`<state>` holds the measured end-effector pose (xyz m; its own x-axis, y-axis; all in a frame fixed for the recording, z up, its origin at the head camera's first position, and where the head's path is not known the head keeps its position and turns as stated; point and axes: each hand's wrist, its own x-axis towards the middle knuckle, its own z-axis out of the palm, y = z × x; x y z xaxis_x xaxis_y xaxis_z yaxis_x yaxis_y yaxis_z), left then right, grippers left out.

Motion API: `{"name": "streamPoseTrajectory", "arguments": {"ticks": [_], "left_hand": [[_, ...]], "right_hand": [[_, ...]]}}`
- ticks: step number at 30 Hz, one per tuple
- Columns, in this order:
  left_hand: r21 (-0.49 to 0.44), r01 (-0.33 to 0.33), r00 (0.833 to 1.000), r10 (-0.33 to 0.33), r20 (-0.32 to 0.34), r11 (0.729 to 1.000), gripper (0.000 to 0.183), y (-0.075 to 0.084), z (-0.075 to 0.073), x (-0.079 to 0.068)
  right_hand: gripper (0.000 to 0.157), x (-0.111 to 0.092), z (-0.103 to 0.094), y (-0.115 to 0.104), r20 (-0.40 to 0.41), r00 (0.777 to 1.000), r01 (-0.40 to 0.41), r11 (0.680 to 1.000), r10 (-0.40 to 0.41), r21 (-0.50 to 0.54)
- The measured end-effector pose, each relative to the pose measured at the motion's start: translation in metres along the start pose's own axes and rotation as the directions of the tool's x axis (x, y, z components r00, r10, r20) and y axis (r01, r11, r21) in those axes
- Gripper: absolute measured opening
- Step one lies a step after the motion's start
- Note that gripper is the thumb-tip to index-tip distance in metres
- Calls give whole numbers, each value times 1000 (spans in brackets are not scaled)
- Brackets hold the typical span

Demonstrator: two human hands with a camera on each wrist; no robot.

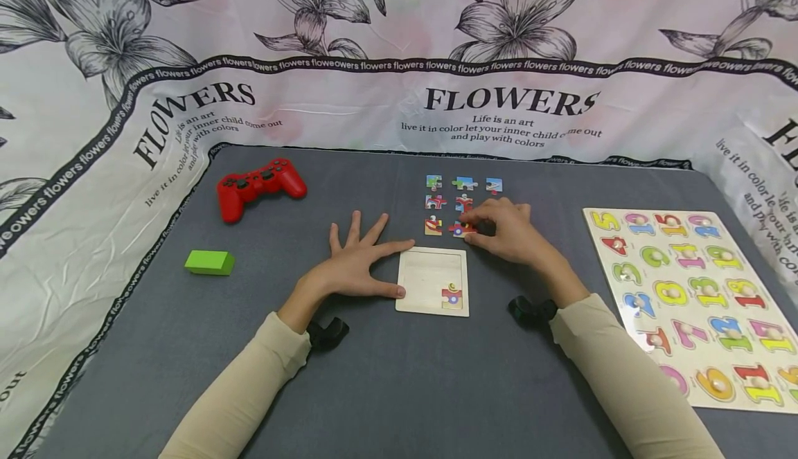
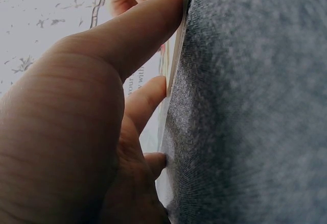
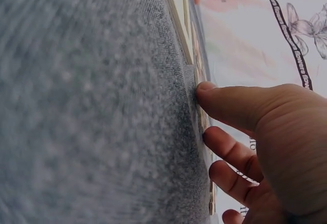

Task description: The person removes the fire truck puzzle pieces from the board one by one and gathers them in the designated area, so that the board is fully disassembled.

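Observation:
A small square wooden puzzle tray (image 1: 430, 265) lies on the grey cloth, with joined puzzle pieces (image 1: 451, 298) in its lower right corner. My left hand (image 1: 352, 265) is spread flat beside it, thumb and index fingertip touching its left edge; the left wrist view (image 2: 127, 81) has the thumb (image 2: 153, 15) against that edge. Beyond the tray, my right hand (image 1: 508, 230) pinches a red and blue puzzle piece (image 1: 460, 229) between thumb and index finger, low at the cloth. Several loose pieces (image 1: 434, 202) lie in rows around it. My right thumb (image 3: 230, 101) partly hides things in the right wrist view.
A red game controller (image 1: 258, 185) and a green block (image 1: 210, 262) lie on the left. On the right, a large number puzzle board (image 1: 692, 307) sits partly behind my right forearm. A floral printed sheet (image 1: 349, 109) borders the grey cloth (image 1: 411, 390).

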<state>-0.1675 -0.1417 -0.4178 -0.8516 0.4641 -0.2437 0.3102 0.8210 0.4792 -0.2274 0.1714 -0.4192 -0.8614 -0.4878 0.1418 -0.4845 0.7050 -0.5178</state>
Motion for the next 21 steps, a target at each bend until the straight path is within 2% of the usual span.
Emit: {"name": "streamPoseTrajectory", "arguments": {"ticks": [12, 21], "left_hand": [[-8, -15, 1000, 15, -8, 1000, 85, 0, -1, 0], [-12, -14, 1000, 13, -5, 1000, 86, 0, -1, -1]], "right_hand": [[34, -5, 1, 0, -45, 994, -96, 995, 95, -8], [30, -3, 3, 1, -61, 991, -118, 993, 116, -20]]}}
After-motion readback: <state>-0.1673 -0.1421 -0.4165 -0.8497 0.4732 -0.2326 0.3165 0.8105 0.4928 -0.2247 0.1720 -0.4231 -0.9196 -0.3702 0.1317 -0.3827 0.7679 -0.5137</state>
